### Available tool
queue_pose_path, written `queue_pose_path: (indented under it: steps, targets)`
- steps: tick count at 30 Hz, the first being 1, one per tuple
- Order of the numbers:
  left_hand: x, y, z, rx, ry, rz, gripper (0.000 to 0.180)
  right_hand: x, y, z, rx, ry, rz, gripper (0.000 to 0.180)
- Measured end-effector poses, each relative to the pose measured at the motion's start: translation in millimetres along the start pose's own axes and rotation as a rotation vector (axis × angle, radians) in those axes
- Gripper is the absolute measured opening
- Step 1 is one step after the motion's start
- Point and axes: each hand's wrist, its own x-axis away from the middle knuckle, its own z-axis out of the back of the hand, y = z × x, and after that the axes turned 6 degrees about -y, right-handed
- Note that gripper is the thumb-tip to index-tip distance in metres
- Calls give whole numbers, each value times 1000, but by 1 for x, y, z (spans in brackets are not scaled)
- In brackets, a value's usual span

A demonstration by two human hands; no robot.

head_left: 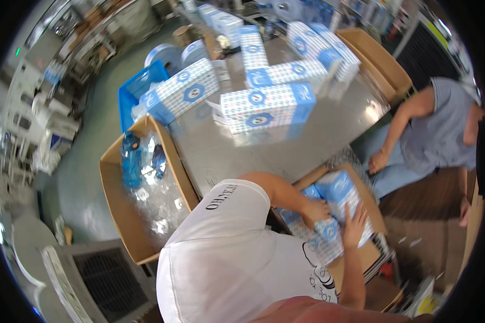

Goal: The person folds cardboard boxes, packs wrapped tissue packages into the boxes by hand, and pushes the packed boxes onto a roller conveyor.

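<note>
Both my hands are inside a cardboard box [371, 207] at the table's near right edge. It holds several soft-looking blue and white patterned packs. My left hand [315, 211] is closed over the end of one pack [327, 230], its fingers curled and partly hidden. My right hand [354, 223] lies with spread fingers against the side of the neighbouring pack [337, 188], touching it without wrapping round it. The packs' lower parts are hidden by the box and my arms.
Several long packs [269, 107] stand on the metal table [210, 151]. At left, an open carton [110, 185] holds clear plastic wrap and a blue bottle [130, 161]; a blue crate [125, 102] stands behind it. A co-worker in grey [436, 134] sits at right near another carton [393, 75].
</note>
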Motion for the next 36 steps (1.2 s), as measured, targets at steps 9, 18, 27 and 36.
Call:
queue_pose_path:
  steps: [9,18,27,36]
  targets:
    - [40,-60,-5,-142,703,92,71,35,18,27,-465,-81,-164,67]
    - [42,-65,1,413,991,429,52,171,50,11,-909,135,-1103,27]
    - [28,-91,40,618,321,877,68,209,77,-18,-1014,106,-816,57]
    - [-88,11,18,186,-236,120,69,166,68,32,-854,-965,-7,126]
